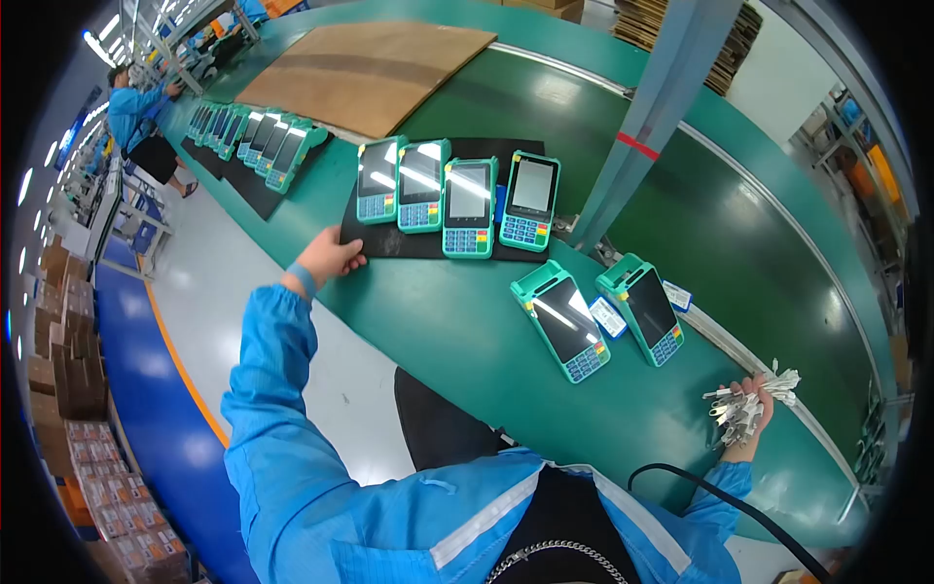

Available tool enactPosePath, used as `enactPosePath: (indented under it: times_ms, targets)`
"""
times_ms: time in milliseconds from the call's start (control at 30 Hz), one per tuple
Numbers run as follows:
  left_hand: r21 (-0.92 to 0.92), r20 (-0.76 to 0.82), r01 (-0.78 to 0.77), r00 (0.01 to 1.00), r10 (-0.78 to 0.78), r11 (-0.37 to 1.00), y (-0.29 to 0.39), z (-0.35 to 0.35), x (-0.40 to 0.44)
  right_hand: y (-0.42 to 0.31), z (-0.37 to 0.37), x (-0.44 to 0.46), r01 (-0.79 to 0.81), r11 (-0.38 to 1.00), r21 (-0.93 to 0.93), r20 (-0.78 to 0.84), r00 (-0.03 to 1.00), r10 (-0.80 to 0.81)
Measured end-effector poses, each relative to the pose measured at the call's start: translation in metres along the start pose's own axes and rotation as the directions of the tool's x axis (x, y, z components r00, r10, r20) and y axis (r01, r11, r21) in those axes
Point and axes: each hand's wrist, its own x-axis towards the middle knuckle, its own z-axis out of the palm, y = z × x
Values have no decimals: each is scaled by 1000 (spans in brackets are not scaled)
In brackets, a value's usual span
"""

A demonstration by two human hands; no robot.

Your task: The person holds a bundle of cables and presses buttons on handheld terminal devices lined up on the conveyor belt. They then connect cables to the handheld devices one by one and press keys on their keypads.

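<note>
Left hand (331, 255): fingers pinch edge of black mat (409, 243) on green bench (389, 297), four card terminals (470, 207) lying on it. Right hand (747, 414): fingers closed round bunch of white cables (736, 411).

Bright overhead light; screen glare; fisheye edges

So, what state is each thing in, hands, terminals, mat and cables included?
Left hand: at black mat's corner, grip unclear
Right hand: closed around cable bundle
Cable bundle: bunched, held
Black mat: lying flat
Four payment terminals on mat: face up, rightmost screen pale, apparently lit
Two payment terminals off mat: face up, screens dark
Brown board: flat
</note>
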Motion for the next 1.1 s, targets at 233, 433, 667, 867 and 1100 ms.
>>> enactPosePath:
  times_ms: [233, 433, 667, 867, 1100]
  targets:
    - [-663, -89, -18, 995, -55, 749, -43, 40, -54, 2, 7, -1, -2, 1000, 23, -47, 999, 3]
    - [-899, -256, -188, 958, -126, 396, -73, 104, -119, 1, 4, 0, -9, 1000, 16, -29, 1000, 9]
    - [-914, -343, -320, 937, -58, 249, -82, 91, -89, 3, 13, -2, 6, 999, 32, -81, 997, -4]
    - [-818, -183, -108, 980, -78, 566, -49, 93, -109, 2, 12, -1, 5, 1000, 22, -64, 998, -4]
    - [-702, -255, -162, 967, -31, 694, -46, 50, -44, 1, 0, 1, -20, 999, 32, -32, 999, 21]
